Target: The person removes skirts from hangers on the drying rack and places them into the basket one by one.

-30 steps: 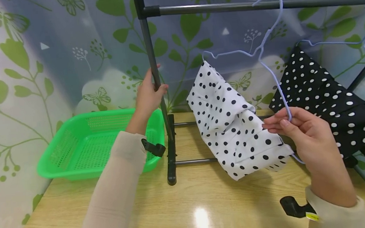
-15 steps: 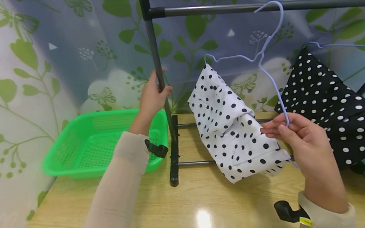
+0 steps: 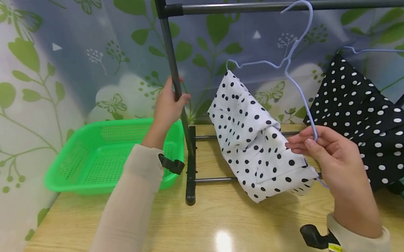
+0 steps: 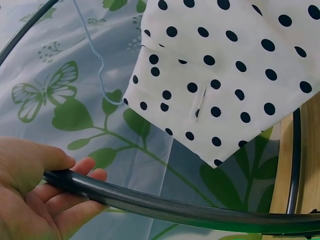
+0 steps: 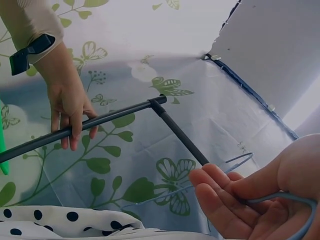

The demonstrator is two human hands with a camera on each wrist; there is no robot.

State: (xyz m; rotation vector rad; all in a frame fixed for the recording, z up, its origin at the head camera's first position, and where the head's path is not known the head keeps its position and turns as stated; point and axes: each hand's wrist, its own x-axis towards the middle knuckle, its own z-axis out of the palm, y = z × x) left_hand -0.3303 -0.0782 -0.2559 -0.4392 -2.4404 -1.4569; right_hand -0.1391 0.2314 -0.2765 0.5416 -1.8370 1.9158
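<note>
The left hand (image 3: 168, 108) is gripping the rack's upright (image 3: 169, 54), fingers curled round it, while the right hand (image 3: 339, 159) is pinching the blue hanger (image 3: 289, 54), whose spotted white cloth (image 3: 252, 134) is hanging, from where I'm standing, between both hands.

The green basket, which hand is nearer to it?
Left. The left hand holds the rack post beside the green basket; the right hand pinches the hanger, farther away, by the spotted white cloth.
</note>
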